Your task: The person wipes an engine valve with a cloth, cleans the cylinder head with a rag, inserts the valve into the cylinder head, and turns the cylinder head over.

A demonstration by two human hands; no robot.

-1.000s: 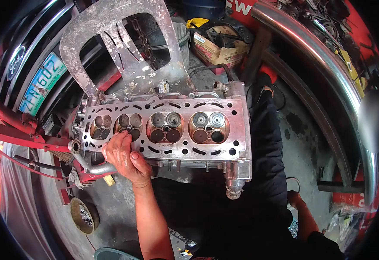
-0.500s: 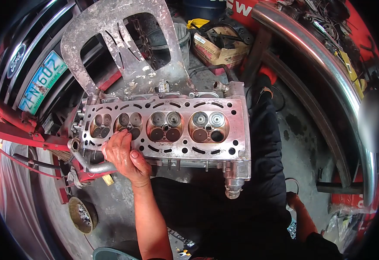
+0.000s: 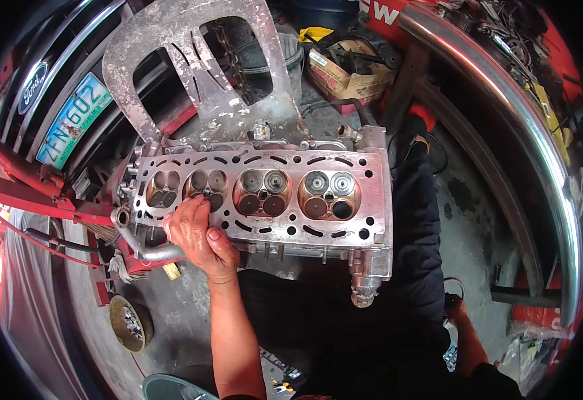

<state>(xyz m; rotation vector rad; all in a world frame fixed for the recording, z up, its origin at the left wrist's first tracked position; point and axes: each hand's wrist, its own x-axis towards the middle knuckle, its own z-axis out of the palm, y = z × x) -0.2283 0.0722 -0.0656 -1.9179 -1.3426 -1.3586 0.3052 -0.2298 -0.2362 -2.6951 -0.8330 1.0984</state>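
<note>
An aluminium engine cylinder head (image 3: 379,193) lies with its combustion chambers facing up, each chamber showing round valve faces. My left hand (image 3: 201,240) rests on its near edge, with its fingertips at the second chamber (image 3: 205,187) from the left. Its fingers are extended close together and its thumb stands apart; I see nothing held in it. Low on the right, beside my dark-trousered leg (image 3: 405,233), is my right hand (image 3: 455,310). Shadow hides its fingers, and a thin curved loop (image 3: 455,280) shows just above them.
Behind the cylinder head stands a worn plastic chair (image 3: 128,73). A car grille with a licence plate (image 3: 75,120) is at left, near a red metal frame (image 3: 78,207). A bowl of small parts (image 3: 131,323) sits on the floor. At right curves a chrome bar (image 3: 531,100); a cardboard box (image 3: 351,73) is behind.
The whole view has shifted slightly, so most things appear a little further right. My left hand stays at the same chamber, and my right hand remains low at the right.
</note>
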